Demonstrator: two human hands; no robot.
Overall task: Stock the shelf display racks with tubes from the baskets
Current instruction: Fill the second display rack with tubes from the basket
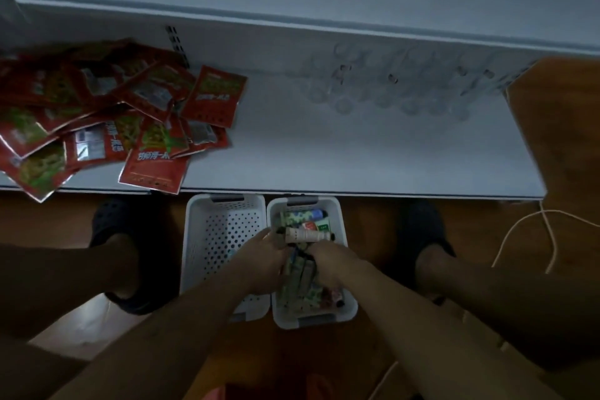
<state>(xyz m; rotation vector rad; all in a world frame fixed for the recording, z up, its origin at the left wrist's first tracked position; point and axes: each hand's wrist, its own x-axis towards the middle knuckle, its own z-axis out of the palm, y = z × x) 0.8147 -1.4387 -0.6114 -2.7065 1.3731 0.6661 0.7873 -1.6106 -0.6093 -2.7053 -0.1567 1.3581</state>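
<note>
Two white perforated baskets stand on the floor below the shelf edge. The left basket looks nearly empty; the right basket holds several tubes. My left hand reaches into the right basket and grips a white tube lying crosswise on the pile. My right hand curls round several greenish tubes in the middle of that basket. Clear plastic display racks stand at the back right of the white shelf, with no tubes visible in them.
A heap of red snack packets covers the shelf's left part, some hanging over the front edge. My two feet in dark shoes stand either side of the baskets. A pale cable lies on the wooden floor at the right.
</note>
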